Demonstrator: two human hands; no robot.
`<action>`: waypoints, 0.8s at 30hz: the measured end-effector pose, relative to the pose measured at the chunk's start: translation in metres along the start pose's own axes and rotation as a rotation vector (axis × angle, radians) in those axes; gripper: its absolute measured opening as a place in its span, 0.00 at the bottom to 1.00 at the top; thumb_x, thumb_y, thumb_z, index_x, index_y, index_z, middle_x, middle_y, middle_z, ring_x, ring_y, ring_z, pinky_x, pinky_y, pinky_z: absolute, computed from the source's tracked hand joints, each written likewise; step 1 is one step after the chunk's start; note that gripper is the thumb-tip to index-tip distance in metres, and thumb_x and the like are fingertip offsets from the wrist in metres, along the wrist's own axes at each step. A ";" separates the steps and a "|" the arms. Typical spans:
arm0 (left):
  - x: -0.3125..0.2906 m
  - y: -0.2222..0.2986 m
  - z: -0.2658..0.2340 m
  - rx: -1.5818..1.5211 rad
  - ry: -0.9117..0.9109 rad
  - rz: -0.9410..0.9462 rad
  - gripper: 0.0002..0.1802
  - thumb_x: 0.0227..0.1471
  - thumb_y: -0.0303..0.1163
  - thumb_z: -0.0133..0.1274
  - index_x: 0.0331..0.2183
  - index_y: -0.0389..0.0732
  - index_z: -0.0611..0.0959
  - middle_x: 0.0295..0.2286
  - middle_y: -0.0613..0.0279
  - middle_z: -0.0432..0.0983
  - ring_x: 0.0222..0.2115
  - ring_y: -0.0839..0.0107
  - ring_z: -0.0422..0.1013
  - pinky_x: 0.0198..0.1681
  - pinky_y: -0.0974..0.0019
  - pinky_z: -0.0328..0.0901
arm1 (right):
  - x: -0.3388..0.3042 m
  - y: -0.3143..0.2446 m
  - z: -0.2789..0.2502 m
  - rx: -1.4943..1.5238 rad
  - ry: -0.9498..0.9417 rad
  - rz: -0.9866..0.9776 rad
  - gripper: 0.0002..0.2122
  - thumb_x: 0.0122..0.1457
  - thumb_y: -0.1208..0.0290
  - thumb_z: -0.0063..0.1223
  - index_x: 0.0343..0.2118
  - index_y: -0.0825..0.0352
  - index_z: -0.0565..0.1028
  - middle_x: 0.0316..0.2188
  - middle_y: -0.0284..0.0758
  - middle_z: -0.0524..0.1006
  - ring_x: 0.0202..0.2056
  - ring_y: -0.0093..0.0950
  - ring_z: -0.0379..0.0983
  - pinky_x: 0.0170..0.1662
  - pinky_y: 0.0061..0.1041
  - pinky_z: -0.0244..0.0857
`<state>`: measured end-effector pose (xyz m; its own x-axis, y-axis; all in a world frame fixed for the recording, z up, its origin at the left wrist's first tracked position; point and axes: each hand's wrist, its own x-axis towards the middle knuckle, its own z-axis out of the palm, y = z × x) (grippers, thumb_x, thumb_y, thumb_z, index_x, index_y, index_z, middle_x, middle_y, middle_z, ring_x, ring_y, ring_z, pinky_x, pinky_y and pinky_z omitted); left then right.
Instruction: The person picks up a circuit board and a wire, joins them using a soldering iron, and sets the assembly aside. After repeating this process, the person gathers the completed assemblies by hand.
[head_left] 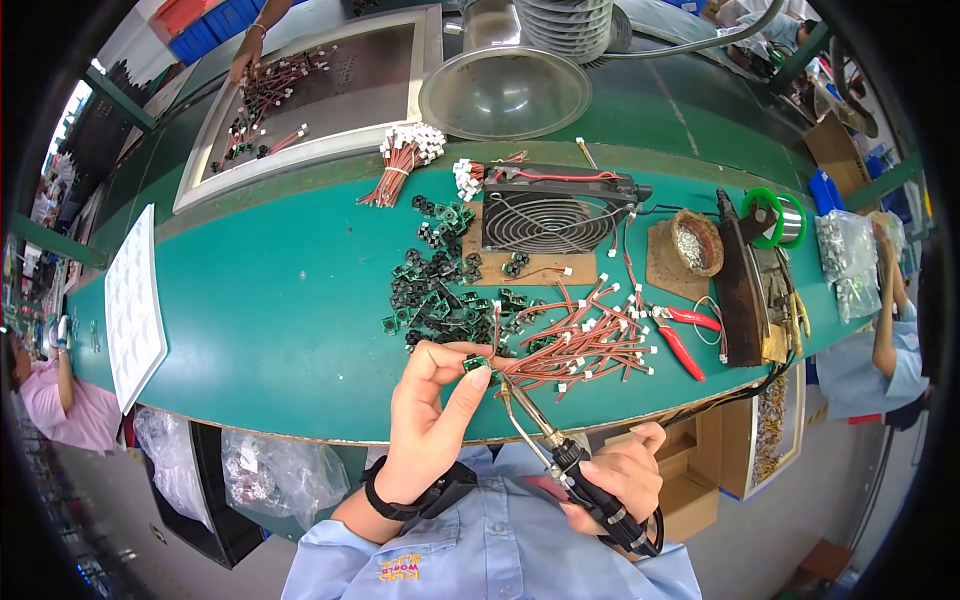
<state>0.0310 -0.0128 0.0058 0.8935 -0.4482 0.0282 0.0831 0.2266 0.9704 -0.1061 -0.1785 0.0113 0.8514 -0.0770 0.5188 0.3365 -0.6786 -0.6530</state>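
My left hand (425,425) pinches a small green circuit board (476,366) between thumb and fingers, with a red wire at its edge. Wrapped in my right hand (625,475) is a black-handled soldering iron (575,460); a thin metal tube runs along its shaft. Its tip points at the board, though whether it touches is too small to tell. Just beyond my hands lies a loose heap of red-and-black wires (585,345) with white connectors. Left of them, a pile of small dark-green boards (435,290) spreads over the green table (270,290).
Behind the piles stands a black fan (550,220). Red-handled cutters (683,345), a round bowl (697,243) and a green solder spool (787,222) sit at right. A white tray (135,310) lies left. Bundled wires (400,165) rest far back. Another person's hand (245,60) reaches in at the far left.
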 end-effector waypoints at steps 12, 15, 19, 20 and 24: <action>-0.001 -0.001 0.002 0.013 0.017 -0.010 0.07 0.53 0.23 0.47 0.31 0.38 0.65 0.37 0.51 0.72 0.39 0.70 0.71 0.43 0.69 0.61 | -0.003 0.003 0.000 0.019 0.020 -0.008 0.20 0.35 0.66 0.66 0.35 0.62 0.75 0.22 0.26 0.76 0.24 0.22 0.69 0.46 0.32 0.49; -0.002 -0.001 0.002 0.028 0.008 -0.006 0.06 0.53 0.23 0.46 0.32 0.38 0.65 0.38 0.52 0.72 0.40 0.68 0.71 0.44 0.67 0.61 | -0.003 0.004 0.000 0.024 0.020 -0.007 0.20 0.35 0.66 0.66 0.35 0.63 0.75 0.22 0.26 0.76 0.24 0.22 0.69 0.46 0.32 0.50; -0.002 -0.002 0.001 0.047 -0.016 0.002 0.05 0.53 0.23 0.45 0.33 0.38 0.66 0.39 0.53 0.70 0.41 0.63 0.71 0.45 0.63 0.62 | -0.003 0.004 0.000 0.025 0.014 -0.003 0.20 0.35 0.66 0.66 0.35 0.62 0.75 0.22 0.26 0.76 0.24 0.22 0.69 0.46 0.32 0.50; -0.001 -0.001 0.001 0.043 -0.015 0.002 0.05 0.54 0.23 0.45 0.33 0.37 0.66 0.39 0.53 0.70 0.41 0.63 0.71 0.45 0.63 0.62 | -0.003 0.004 0.000 0.026 0.012 -0.002 0.20 0.35 0.66 0.66 0.36 0.62 0.75 0.22 0.26 0.76 0.24 0.22 0.69 0.46 0.32 0.50; -0.002 0.000 0.003 0.040 -0.001 0.008 0.05 0.54 0.23 0.45 0.33 0.38 0.66 0.39 0.53 0.71 0.41 0.63 0.71 0.45 0.64 0.62 | -0.004 0.003 0.000 0.027 0.007 0.000 0.20 0.36 0.65 0.66 0.36 0.61 0.75 0.23 0.26 0.76 0.25 0.22 0.70 0.46 0.32 0.50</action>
<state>0.0280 -0.0149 0.0063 0.8936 -0.4474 0.0360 0.0584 0.1954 0.9790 -0.1083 -0.1807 0.0075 0.8489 -0.0822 0.5222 0.3472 -0.6583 -0.6680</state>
